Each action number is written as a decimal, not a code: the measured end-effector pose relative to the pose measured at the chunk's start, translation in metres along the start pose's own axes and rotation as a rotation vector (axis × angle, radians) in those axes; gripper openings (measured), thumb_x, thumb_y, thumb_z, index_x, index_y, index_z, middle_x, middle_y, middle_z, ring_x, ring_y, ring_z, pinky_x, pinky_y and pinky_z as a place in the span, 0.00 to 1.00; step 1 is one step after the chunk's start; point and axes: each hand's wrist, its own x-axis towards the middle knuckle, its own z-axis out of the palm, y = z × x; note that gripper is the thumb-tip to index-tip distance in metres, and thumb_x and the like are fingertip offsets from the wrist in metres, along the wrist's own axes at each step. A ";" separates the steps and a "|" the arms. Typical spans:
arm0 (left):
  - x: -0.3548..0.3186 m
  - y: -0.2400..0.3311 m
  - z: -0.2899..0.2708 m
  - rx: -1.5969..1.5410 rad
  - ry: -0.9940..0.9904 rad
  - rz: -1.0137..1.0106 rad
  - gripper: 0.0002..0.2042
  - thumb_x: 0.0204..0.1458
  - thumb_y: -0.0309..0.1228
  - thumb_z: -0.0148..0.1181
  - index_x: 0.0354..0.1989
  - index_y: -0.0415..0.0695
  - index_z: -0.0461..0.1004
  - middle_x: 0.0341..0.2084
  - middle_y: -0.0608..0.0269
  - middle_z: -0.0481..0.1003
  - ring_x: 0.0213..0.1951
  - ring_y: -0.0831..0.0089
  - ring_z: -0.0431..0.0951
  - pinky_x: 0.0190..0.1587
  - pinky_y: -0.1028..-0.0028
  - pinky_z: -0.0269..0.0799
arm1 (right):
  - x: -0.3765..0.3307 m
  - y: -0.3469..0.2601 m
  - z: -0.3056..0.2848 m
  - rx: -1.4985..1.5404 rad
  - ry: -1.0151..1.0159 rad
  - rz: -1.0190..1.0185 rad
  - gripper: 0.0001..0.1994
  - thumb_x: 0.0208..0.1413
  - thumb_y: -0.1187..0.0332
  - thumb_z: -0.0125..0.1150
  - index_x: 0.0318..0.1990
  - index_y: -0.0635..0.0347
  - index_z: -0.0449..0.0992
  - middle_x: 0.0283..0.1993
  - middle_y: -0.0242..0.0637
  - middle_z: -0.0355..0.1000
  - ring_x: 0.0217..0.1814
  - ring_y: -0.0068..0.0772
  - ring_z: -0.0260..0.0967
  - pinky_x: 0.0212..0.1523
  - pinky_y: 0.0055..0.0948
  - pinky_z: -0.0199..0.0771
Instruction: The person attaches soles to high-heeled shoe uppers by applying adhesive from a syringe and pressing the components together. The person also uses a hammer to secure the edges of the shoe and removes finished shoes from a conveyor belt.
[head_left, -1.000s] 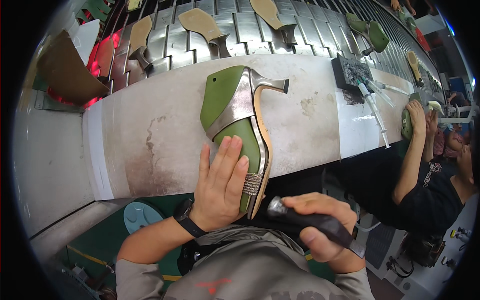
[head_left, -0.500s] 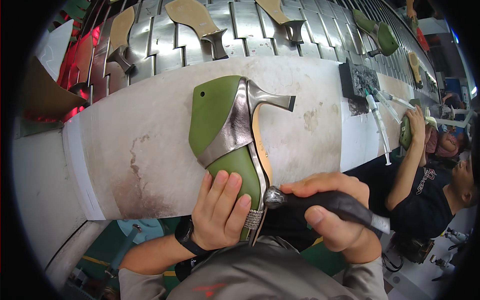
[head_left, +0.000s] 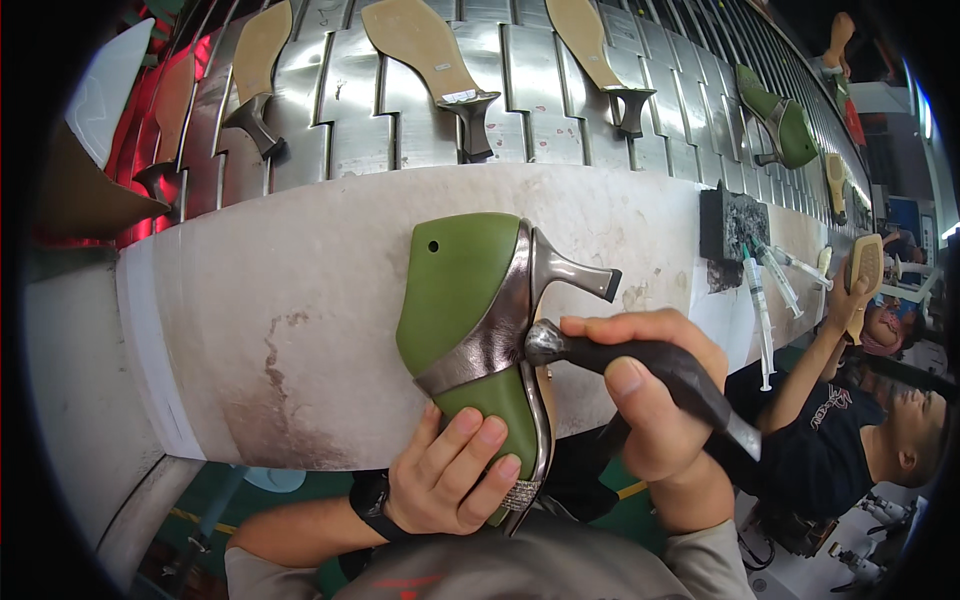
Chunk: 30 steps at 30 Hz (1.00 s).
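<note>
On its side over the near edge of the worktable lies a high-heeled shoe on a green last, heel pointing right. It has a metallic strap, and a glittery band near the toe. My left hand wraps its fingers over the toe part, steadying it against me. My right hand grips a shoemaker's hammer with a dark covered body. Its rounded metal face meets the shoe's edge where the strap joins the sole, below the heel.
Beyond the pale worktable, a metal slat conveyor carries several heeled soles and a green lasted shoe. Syringes lean by a black block at right. A co-worker holds a tan sole at the far right.
The hammer's rounded face has moved up the shoe's edge, from beside the toe part toward the heel. My view has tilted. The co-worker's shoe now shows its tan sole.
</note>
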 end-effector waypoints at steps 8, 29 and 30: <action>0.015 0.000 -0.011 -0.006 0.042 0.067 0.28 0.63 0.32 0.66 0.69 0.38 0.65 0.67 0.34 0.68 0.69 0.35 0.70 0.70 0.35 0.66 | 0.033 -0.032 -0.001 -0.069 -0.126 -0.016 0.09 0.61 0.67 0.71 0.40 0.65 0.84 0.31 0.38 0.83 0.31 0.19 0.78 0.33 0.25 0.77; 0.075 0.000 -0.097 -1.591 -0.012 -0.665 0.34 0.71 0.57 0.50 0.74 0.44 0.63 0.66 0.41 0.72 0.68 0.44 0.73 0.69 0.44 0.71 | -0.145 0.046 0.025 1.171 -0.150 0.222 0.26 0.76 0.59 0.49 0.73 0.69 0.64 0.63 0.49 0.76 0.60 0.35 0.78 0.62 0.37 0.79; 0.078 0.012 -0.089 -1.526 -0.015 -0.724 0.34 0.70 0.57 0.51 0.75 0.44 0.62 0.67 0.39 0.71 0.68 0.44 0.73 0.69 0.43 0.71 | -0.158 0.036 0.047 0.993 -0.004 0.274 0.26 0.76 0.60 0.50 0.72 0.70 0.64 0.63 0.47 0.76 0.61 0.33 0.78 0.63 0.36 0.78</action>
